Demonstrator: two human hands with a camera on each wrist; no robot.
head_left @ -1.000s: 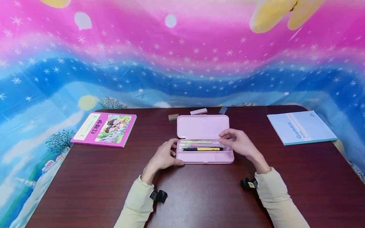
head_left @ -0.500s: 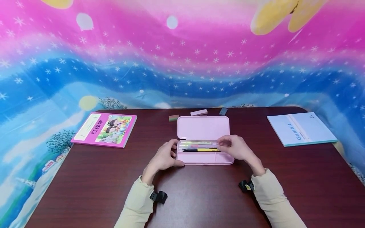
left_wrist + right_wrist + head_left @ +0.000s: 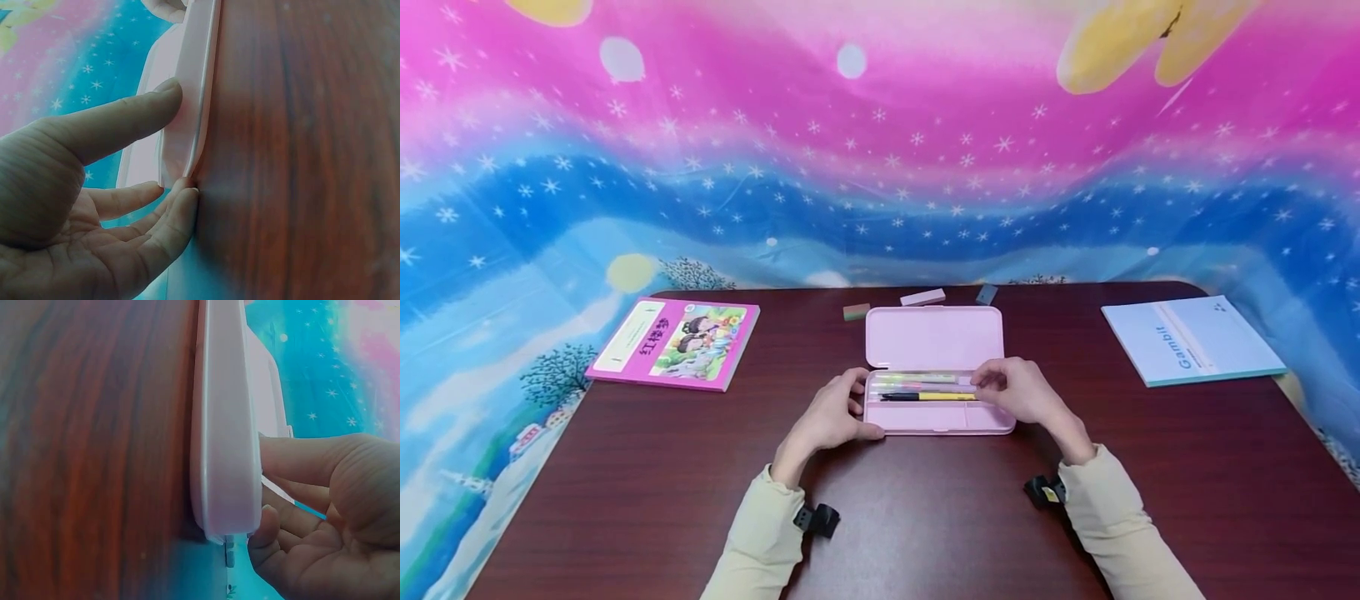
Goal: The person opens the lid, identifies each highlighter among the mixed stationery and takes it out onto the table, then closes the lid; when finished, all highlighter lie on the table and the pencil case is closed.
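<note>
We've got the pink pencil case (image 3: 934, 367) lying open mid-counter, lid folded flat toward 12 o'clock, tray on our side with pens (image 3: 925, 387) in its far compartment. The near counter (image 3: 925, 517) edge falls outside the head view, with bare wood between it and the case. Bare wood also runs out at 3 and 9 o'clock to the blue notebook (image 3: 1191, 340) near the right edge and the pink picture book (image 3: 673, 340) near the left edge, both well apart from the case. At 12 o'clock, just beyond the lid, three small erasers (image 3: 922, 296) sit close to the far edge against the starry cloth (image 3: 880, 167).

Our left hand (image 3: 833, 414) clamps the tray's left end: in the left wrist view the thumb (image 3: 119, 122) presses the top rim and the fingertips (image 3: 178, 209) sit at the corner where the case meets the wood.

Our right hand (image 3: 1021, 390) sits on the tray's right end, fingers curled over the rim into the pen compartment. The right wrist view shows the fingers (image 3: 294, 465) on the inner side of the case wall. Whether they actually pinch a pen, we cannot tell.
</note>
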